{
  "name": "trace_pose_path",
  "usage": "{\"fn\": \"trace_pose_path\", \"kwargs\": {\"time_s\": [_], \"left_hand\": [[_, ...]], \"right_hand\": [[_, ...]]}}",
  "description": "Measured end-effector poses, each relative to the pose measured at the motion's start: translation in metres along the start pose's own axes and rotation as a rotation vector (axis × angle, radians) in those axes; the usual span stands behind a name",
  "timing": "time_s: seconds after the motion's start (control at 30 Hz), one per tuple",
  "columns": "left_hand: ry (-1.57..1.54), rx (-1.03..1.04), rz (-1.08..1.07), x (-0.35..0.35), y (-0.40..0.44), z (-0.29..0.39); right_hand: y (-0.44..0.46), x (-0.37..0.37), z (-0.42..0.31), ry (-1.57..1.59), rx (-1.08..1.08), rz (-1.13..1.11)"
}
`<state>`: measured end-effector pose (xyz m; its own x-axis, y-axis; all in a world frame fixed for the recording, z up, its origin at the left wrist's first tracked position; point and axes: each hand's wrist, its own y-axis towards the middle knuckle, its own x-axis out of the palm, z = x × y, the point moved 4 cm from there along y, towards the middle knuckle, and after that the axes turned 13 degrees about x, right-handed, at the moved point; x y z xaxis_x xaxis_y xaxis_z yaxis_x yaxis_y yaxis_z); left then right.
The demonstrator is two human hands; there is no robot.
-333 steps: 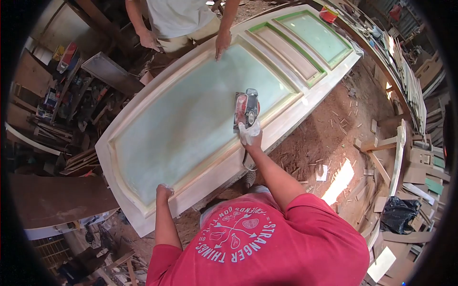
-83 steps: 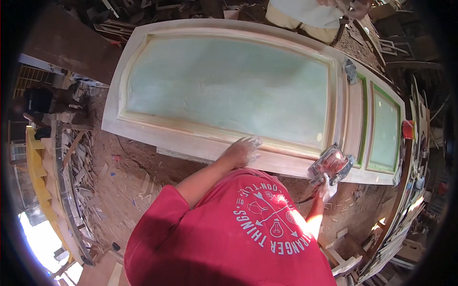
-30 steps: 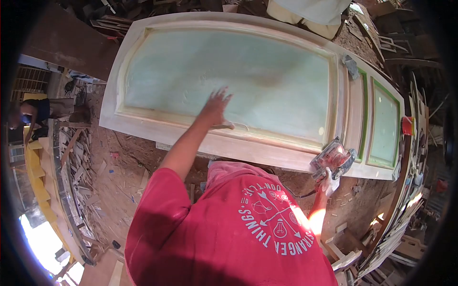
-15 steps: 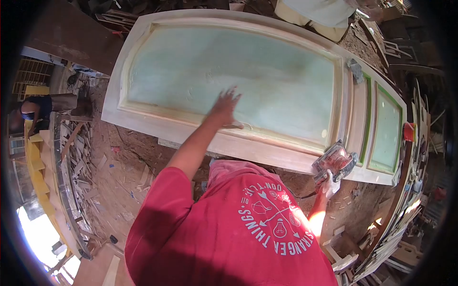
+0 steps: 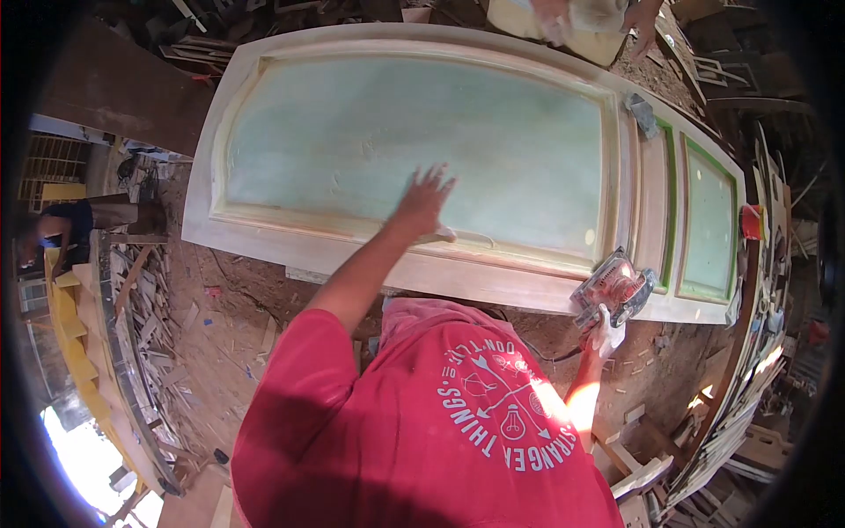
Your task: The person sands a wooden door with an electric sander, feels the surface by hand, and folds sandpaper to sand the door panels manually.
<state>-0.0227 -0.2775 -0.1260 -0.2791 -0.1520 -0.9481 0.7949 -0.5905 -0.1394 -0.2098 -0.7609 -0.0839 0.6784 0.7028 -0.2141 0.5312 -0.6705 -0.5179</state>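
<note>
- Currently, in the head view, the long panel [image 5: 475,275] lies lengthwise across the upper part of the picture, its curved moulding enclosing a large pale-green field [image 5: 308,132].
- Right hand [image 5: 604,334]: the grip is closed around the rear of the sander [image 5: 618,286]. Whitish dust coats the fingers.
- Sander position: at the near edge of the panel, towards the right end, partly overlapping the pale border. A dark cable [image 5: 563,356] runs beside the right forearm.
- Left hand [image 5: 425,207]: the grip is wide and holds nothing, fingers spread over the near side of the pale-green field. Contact with the surface cannot be determined.
- Grey crumpled piece [image 5: 642,116]: on the far border, near the green-edged section [image 5: 709,229].
- Red container [image 5: 751,222]: just beside the right end of the panel.
- Co-worker [image 5: 594,31]: beyond the far edge, both hands apart from the panel.
- Second person [image 5: 69,231]: at far left, bent near yellow boards [image 5: 72,343].
</note>
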Motion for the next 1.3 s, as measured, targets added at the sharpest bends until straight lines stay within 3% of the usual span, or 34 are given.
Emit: {"fn": "trace_pose_path", "kwargs": {"time_s": [0.2, 0.33, 0.47, 0.67, 0.77, 1.0, 1.3], "left_hand": [[0.04, -0.178, 0.036, -0.011, -0.08, -0.066], [0.008, -0.229, 0.037, -0.004, -0.085, -0.069], [-0.013, -0.137, 0.065, 0.005, -0.055, -0.044], [0.05, -0.035, 0.033, 0.013, 0.004, 0.023], [0.024, -0.004, 0.094, 0.018, 0.006, 0.024], [0.06, -0.218, 0.042, 0.004, -0.068, -0.045], [0.073, -0.506, 0.155, -0.003, -0.138, -0.093]], "right_hand": [[-0.003, 0.002, -0.002, -0.025, 0.01, 0.012], [0.007, -0.002, 0.005, -0.007, -0.008, -0.008], [0.003, 0.002, -0.003, -0.064, -0.165, 0.027], [0.005, -0.001, 0.002, 0.014, 0.071, 0.009], [0.01, -0.004, 0.004, 0.013, 0.027, -0.037], [0.006, -0.001, 0.005, 0.055, 0.009, -0.029], [0.017, -0.006, 0.011, 0.004, 0.04, -0.038]]}}
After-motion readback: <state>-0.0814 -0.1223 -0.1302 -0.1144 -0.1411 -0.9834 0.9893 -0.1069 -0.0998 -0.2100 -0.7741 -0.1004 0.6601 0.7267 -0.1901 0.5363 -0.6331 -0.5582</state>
